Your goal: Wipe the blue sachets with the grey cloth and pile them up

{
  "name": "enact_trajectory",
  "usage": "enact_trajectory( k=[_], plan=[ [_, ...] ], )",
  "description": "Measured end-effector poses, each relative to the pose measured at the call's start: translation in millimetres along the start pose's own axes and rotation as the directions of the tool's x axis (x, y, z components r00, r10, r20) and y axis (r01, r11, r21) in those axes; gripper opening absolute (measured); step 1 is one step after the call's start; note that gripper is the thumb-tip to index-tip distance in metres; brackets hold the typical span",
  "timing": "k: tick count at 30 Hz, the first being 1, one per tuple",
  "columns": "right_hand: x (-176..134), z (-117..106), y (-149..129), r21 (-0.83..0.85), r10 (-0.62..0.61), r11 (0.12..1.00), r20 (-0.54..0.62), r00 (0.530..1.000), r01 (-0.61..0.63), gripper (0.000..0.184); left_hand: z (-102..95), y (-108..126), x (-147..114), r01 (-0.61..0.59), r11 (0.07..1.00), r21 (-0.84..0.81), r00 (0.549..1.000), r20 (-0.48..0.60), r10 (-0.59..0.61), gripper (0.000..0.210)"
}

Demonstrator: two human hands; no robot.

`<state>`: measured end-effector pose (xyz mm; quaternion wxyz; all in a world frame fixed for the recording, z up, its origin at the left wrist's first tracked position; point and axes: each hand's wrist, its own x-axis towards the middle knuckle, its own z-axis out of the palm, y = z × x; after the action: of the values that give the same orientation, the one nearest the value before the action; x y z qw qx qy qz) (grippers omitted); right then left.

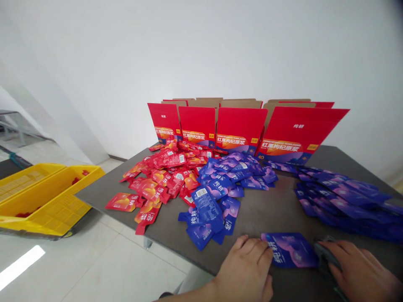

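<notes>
A blue-purple drink pouch (292,250) lies flat near the table's front edge. The curled fingers of my left hand (247,268) grip its left end, hiding that part. Bunched under my right hand (359,268) is a dark grey cloth (325,256), touching the pouch's right end. Just beyond my left hand, loose blue pouches (206,205) overlap in a heap. To the right, more blue pouches (346,193) are stacked in a long, fanned pile.
Red pouches (151,188) spread over the left of the dark table (267,209), some overhanging its edge. Several open red cartons (241,126) stand in a row at the back, near the white wall. Yellow crates (63,209) with red items sit low at the left.
</notes>
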<state>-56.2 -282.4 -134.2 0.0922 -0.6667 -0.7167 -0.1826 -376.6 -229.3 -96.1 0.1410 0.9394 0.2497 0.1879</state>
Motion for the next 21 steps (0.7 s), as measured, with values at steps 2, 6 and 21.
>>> enact_trajectory(
  k=[2,6,21],
  plan=[
    [8.1,-14.8,-8.5,-0.008,-0.014,1.000,-0.066,0.998,0.013,0.037,1.1,0.4,0.0,0.024,0.999,-0.028,1.000,-0.008,-0.024,0.054],
    [29.5,-47.5,-62.9,0.047,-0.164,0.984,-0.167,0.972,0.174,0.043,0.3,2.4,0.5,0.057,0.996,-0.061,0.998,-0.015,-0.058,0.051],
    [-3.9,0.1,11.0,0.148,0.072,0.987,-0.061,0.996,-0.062,0.040,-20.6,1.1,34.9,-0.048,0.969,0.244,0.996,0.087,0.028,0.029]
  ],
)
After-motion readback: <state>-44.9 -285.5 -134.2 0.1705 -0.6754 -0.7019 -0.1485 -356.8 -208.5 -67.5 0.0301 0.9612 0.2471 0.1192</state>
